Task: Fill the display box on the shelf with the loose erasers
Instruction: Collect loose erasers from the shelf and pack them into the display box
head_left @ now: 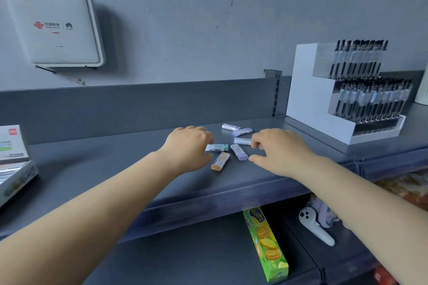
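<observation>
Several loose erasers lie in a cluster on the dark grey shelf [115,164]. Among them are an orange eraser [220,161], a purple eraser [239,152], a teal-tipped eraser [217,147], another teal-tipped eraser [242,141] and two more erasers [236,129] behind. My left hand [187,146] has its fingers curled over the left end of the nearer teal-tipped eraser. My right hand [278,148] hovers at the cluster's right; its bent fingers touch the farther teal-tipped one, with the thumb spread beside the purple one. The display box [14,176] sits open at the shelf's far left.
A white stepped stand of pens [347,104] stands on the shelf at the right. A white router [55,28] hangs on the wall. On the lower shelf lie a green biscuit box [266,243] and a white controller [315,227].
</observation>
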Motion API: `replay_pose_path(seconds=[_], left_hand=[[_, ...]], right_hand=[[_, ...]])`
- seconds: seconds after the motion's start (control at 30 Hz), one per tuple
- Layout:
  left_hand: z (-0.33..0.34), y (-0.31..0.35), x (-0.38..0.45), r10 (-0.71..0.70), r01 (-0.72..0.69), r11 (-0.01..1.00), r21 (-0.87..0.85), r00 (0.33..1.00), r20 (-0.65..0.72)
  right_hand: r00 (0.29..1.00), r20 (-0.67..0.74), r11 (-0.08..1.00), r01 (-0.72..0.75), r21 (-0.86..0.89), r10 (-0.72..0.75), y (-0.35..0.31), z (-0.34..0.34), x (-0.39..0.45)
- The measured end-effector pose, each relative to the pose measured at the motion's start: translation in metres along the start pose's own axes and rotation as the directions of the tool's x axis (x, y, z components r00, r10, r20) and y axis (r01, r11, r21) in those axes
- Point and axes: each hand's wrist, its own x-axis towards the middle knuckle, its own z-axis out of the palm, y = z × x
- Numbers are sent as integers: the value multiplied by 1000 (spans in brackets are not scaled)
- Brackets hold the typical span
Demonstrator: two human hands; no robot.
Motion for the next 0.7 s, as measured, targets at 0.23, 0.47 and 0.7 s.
replay_pose_path(seconds=[0.23, 0.47, 0.7], left_hand=[[12, -5, 46, -2, 11, 998, -54, 988, 155], [21, -11, 78, 40, -3, 994, -108, 938, 344], [27, -16, 90, 63, 61, 950, -305, 922, 381]], right_hand=[[987, 139, 975, -112, 192, 86, 14, 16, 33], [966, 243, 942, -158, 297, 86, 13, 33, 65], [917, 389, 912, -229, 341, 85, 15, 43, 86]])
